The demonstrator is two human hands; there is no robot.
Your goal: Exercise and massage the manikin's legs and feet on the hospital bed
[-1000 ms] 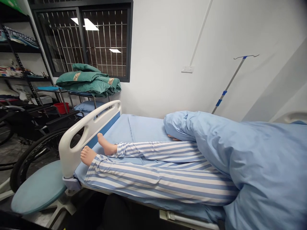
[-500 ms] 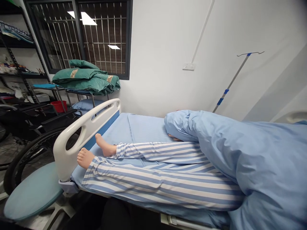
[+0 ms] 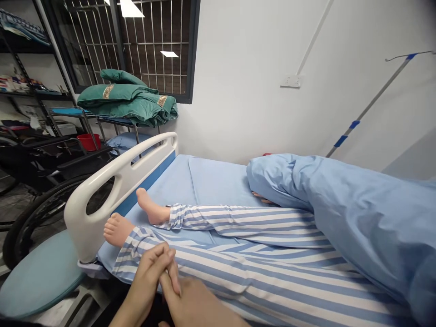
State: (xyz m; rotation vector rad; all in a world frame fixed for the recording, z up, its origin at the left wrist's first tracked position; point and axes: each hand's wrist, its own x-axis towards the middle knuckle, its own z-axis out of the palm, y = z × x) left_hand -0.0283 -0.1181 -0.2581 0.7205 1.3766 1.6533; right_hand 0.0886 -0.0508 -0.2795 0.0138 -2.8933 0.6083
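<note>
Blue-and-white striped cotton trousers [image 3: 272,284] clothe the near leg of a training dummy [image 3: 238,222] lying on the bed, and both of the person's hands sit at their left end, over the shin. The left hand [image 3: 148,284] rises from the near edge with its fingers straight and together, pressed against the right hand [image 3: 194,302]. The two look joined, palm to palm or loosely clasped, pinching nothing that shows. Whether either rests on the cloth or hovers just above it, I cannot tell. Handling this close to a leg goes best with flat palms and slow, even pressure, so the cloth doesn't bunch.

Left of the hands, the near foot [image 3: 117,230] lies bare beside the white plastic footboard [image 3: 102,204], and the far foot [image 3: 151,209] stands just beyond it. To the right, a blue quilt [image 3: 357,213] hides the dummy's upper body, with what may be fingers [image 3: 262,198] under its edge. The bottom of the view cuts off both forearms.
</note>
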